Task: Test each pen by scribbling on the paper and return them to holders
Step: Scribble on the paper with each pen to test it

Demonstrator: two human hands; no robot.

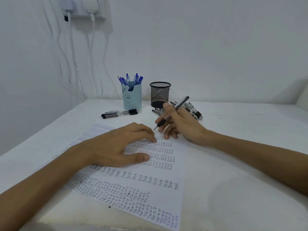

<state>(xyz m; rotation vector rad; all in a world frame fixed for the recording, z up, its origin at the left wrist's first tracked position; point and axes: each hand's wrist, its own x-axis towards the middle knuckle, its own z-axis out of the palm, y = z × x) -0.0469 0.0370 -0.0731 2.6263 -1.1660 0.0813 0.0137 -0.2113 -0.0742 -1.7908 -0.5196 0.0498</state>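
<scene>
I am pressing my left hand (120,147) flat on the paper (133,189), fingers spread and relaxed, gripping nothing, just pinning the sheet, which is already filling with rows of "test". Beyond it, a few black pens (120,113) are lying side by side on the table (233,164), just in front of the blue holder (132,99), which is carrying a bunch of blue pens (131,80). Just right of that, the mesh holder (160,95) is standing upright, and it looks empty to me.

I am holding one pen (173,112) in my right hand (180,124), gripping it between thumb and forefinger with the other fingers loosely curled below. Its long axis is slanting, tip down and left toward the paper's far edge, back end up and right. The tip is hanging close to my left fingertips (154,139); I cannot tell whether it is touching the sheet. The mesh holder is sitting just behind my right hand, so that hand is the nearer one for dropping the pen in. A pile of pens (193,109) is lying behind my right knuckles, beside the mesh holder.
</scene>
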